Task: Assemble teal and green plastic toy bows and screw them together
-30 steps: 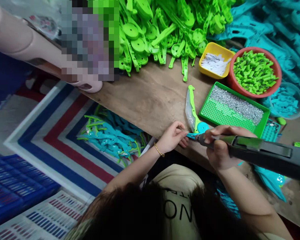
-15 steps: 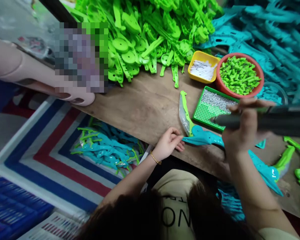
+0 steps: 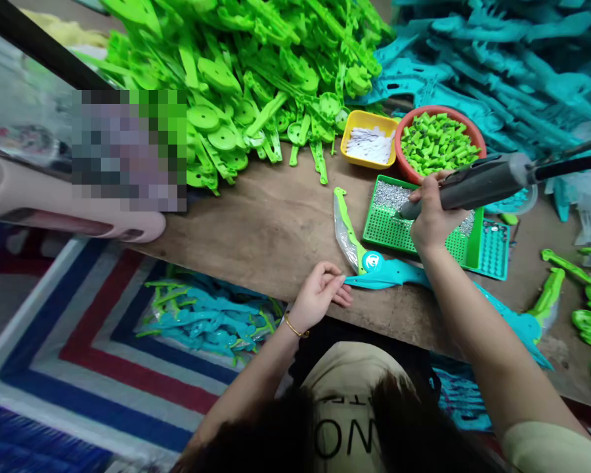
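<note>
The blue part (image 3: 391, 272) lies on the desk (image 3: 256, 223) near the front edge, between three and four o'clock from the view's centre. It appears to be moulded plastic: judged light, stiff and somewhat slippery, its slim tip (image 3: 352, 281) likeliest to flex. The sounder hold is judged to be the broad body beside the hub (image 3: 373, 261), clear of the green arm (image 3: 345, 215) at eleven o'clock. The left grip (image 3: 320, 292) is closed in a fingertip pinch on the tip at nine o'clock. The right grip (image 3: 433, 220) is wrapped around the driver (image 3: 487, 187), nose between eight and nine o'clock, over the tray (image 3: 394, 231) of screws (image 3: 392, 196); contact with these cannot be told.
</note>
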Motion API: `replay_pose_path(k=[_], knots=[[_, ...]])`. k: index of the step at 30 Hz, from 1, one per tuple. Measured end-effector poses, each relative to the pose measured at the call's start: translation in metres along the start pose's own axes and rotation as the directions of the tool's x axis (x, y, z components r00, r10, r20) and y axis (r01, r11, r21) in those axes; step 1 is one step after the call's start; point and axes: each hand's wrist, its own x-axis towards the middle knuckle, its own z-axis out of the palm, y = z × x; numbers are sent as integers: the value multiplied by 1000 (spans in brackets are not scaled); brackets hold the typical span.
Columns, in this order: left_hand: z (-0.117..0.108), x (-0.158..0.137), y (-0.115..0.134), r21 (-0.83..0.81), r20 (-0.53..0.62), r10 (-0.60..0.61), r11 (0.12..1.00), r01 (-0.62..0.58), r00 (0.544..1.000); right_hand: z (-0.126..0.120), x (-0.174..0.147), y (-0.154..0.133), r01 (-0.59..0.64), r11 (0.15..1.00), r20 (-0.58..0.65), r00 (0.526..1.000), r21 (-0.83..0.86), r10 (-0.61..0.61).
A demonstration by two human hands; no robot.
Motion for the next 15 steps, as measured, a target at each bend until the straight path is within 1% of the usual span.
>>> replay_pose_path(k=[1,2,3,4,5,6,7,8,9,10,11,12,13,15], knots=[[-1,-2,1,72,-12,1,997,0,1000,1,2,-2,-8,1000,5,1000,10,8],[-3,-4,3,189,-52,26,982,-15,998,1,4,-6,-9,1000,9,1000,16,9],[-4,-7,5,347,-117,86,937,-40,989,1,7,-10,1,1000,3,1000,28,-1],[-4,-9,8,523,-189,190,850,-65,963,0,8,-17,27,999,-11,1000,47,-27],[-3,-10,12,686,-231,328,722,-86,916,-3,9,-25,62,996,-23,998,65,-60],[-1,-10,15,810,-222,472,577,-108,853,-8,8,-34,94,992,-25,995,81,-92],[3,-9,19,888,-163,587,438,-142,793,-14,5,-45,112,989,-14,994,96,-111],[9,-7,23,928,-70,661,317,-194,747,-20,0,-56,108,988,22,994,108,-111],[17,-3,26,941,42,696,214,-263,717,-28,-6,-67,80,991,84,992,112,-90],[26,1,29,934,154,696,128,-333,701,-36,-14,-76,36,993,160,986,109,-53],[35,6,31,919,251,672,59,-389,696,-44,-23,-84,-10,995,230,973,101,-14],[45,11,32,906,322,634,8,-423,703,-51,-32,-91,-46,995,285,958,93,17],[54,16,32,900,365,593,-28,-435,718,-57,-40,-94,-67,994,321,946,82,37],[69,23,32,906,388,525,-68,-417,757,-66,-51,-95,-83,995,341,938,61,57]])
